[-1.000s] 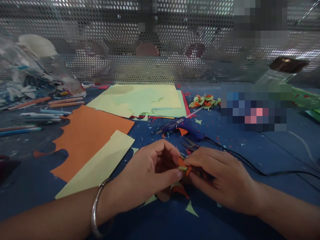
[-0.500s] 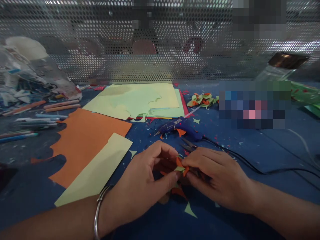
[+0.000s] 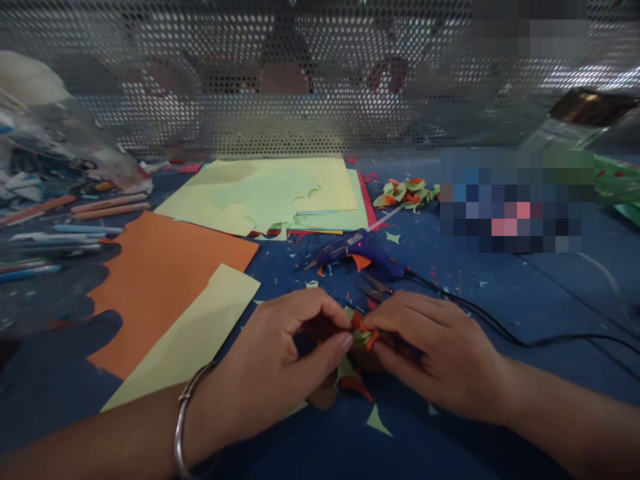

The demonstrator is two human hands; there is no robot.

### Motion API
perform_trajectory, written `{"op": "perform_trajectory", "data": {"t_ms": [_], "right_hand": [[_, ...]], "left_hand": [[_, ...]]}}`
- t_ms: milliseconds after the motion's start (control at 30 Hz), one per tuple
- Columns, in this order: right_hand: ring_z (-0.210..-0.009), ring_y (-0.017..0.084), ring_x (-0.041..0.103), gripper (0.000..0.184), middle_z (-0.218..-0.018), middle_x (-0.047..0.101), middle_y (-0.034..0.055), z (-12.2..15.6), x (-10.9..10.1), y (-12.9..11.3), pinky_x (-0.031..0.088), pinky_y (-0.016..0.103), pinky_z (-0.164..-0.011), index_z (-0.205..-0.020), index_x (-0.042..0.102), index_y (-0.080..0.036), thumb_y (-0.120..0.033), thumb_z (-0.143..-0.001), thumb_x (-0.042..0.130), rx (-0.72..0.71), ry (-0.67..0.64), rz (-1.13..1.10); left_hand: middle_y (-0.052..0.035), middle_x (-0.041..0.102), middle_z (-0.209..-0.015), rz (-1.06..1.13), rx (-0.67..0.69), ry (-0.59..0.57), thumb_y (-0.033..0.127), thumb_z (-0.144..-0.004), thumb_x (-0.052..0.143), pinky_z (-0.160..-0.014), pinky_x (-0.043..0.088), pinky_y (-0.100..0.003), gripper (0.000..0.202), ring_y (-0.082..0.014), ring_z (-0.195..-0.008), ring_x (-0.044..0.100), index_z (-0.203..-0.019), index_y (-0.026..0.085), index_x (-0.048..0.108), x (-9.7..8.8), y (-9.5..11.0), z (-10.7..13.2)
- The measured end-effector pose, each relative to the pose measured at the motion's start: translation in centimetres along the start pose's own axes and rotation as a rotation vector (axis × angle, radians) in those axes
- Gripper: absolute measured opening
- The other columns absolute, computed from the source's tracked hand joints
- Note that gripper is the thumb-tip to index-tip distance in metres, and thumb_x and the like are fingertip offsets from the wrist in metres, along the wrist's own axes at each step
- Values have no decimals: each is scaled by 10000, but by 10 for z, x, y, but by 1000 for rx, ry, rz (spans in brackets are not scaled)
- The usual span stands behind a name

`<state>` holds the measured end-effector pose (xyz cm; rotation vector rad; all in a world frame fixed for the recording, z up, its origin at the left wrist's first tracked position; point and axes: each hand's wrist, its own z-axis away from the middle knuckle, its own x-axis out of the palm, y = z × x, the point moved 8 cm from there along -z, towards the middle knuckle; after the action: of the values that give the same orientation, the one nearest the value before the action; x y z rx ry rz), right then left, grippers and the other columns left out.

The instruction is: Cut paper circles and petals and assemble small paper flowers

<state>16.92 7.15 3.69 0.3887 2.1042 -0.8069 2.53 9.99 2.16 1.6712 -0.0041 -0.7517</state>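
A small orange and green paper flower [image 3: 371,341] is held between my two hands, low in the middle. My right hand [image 3: 440,353] pinches it from the right between thumb and fingers. From the left, my left hand [image 3: 280,363] closes thumb and forefinger on its edge; a silver bangle circles that wrist. Dark scissor blades [image 3: 377,285] poke out just beyond my right knuckles, their handles hidden. Below the flower lie an orange paper scrap [image 3: 356,385] and a pale green scrap [image 3: 379,421]. A blue glue gun [image 3: 350,250] with its red light lit rests behind my hands.
Orange cardstock [image 3: 165,287] and a pale yellow strip [image 3: 185,340] lie left. Behind are stacked yellow-green sheets [image 3: 250,187] and a pile of cut petals [image 3: 407,195]. Pens [image 3: 70,237] and a bottle [image 3: 80,133] stand left; a black cord [image 3: 500,333] runs right. A perforated screen [image 3: 320,127] closes the back.
My left thumb and forefinger have drawn closer together at the flower, and the hand sits slightly lower. The view has shifted a little. My right hand keeps its pinch.
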Motion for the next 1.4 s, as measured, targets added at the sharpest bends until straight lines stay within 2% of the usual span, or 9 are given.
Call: {"op": "perform_trajectory", "data": {"t_ms": [133,333,500,767,867,1067,1133,1300,1400], "right_hand": [[-782,152,648,112,-856,702,27,0,2,0,501,277,-702,-1032,659,-160,-129,-961,578,-2,-25,-13],[-748,145,625,96,-824,682,21,0,3,-3,492,273,-688,-1011,652,-160,-118,-949,591,-15,-28,-2],[-749,146,618,97,-824,682,29,-1,3,-4,486,272,-687,-1021,654,-139,-112,-945,598,-38,-21,-5],[-735,141,621,103,-818,680,23,0,4,-6,491,267,-682,-1024,662,-144,-119,-952,593,-29,-21,12],[-733,150,631,100,-815,688,25,0,4,-6,496,274,-672,-1020,657,-157,-132,-964,577,-32,-24,28],[-744,163,635,100,-817,692,36,-1,3,-6,498,285,-670,-1006,651,-158,-137,-967,561,-33,-32,35],[-733,161,625,97,-807,684,34,-1,3,-6,492,285,-668,-1002,652,-152,-135,-966,564,-37,-33,28],[-726,160,618,94,-806,682,34,0,4,-6,486,288,-668,-996,654,-153,-141,-971,564,-36,-35,31],[-730,158,628,97,-808,683,30,0,5,-6,496,283,-664,-1003,645,-165,-145,-974,555,-34,-33,43]], "left_hand": [[64,682,-720,-3,-7,-29,131,-857,659,-591,475,-162,96,-67,-633,633,-814,216,674,1,-1,-1],[47,717,-703,42,-88,-94,178,-864,675,-584,498,-162,55,-86,-622,680,-815,201,671,5,-6,0],[30,727,-660,113,-208,-175,234,-883,669,-552,515,-179,68,-118,-580,702,-826,201,654,12,-15,3],[38,694,-630,230,-278,-198,248,-902,659,-544,518,-196,85,-123,-552,693,-840,199,628,16,-21,3],[33,707,-650,147,-218,-176,213,-895,644,-555,509,-200,50,-121,-576,688,-848,197,638,13,-17,1],[32,698,-817,-113,63,-52,128,-823,670,-654,496,-195,99,-101,-714,645,-876,210,685,2,5,2],[32,679,-824,-133,88,-33,121,-817,673,-657,490,-190,96,-95,-721,628,-861,205,678,1,8,2],[38,658,-822,-114,54,-45,100,-840,644,-631,475,-187,108,-81,-700,622,-864,202,671,2,6,0],[33,661,-859,-148,150,-55,106,-869,648,-716,480,-194,110,-92,-795,629,-907,205,678,4,11,2]]}}
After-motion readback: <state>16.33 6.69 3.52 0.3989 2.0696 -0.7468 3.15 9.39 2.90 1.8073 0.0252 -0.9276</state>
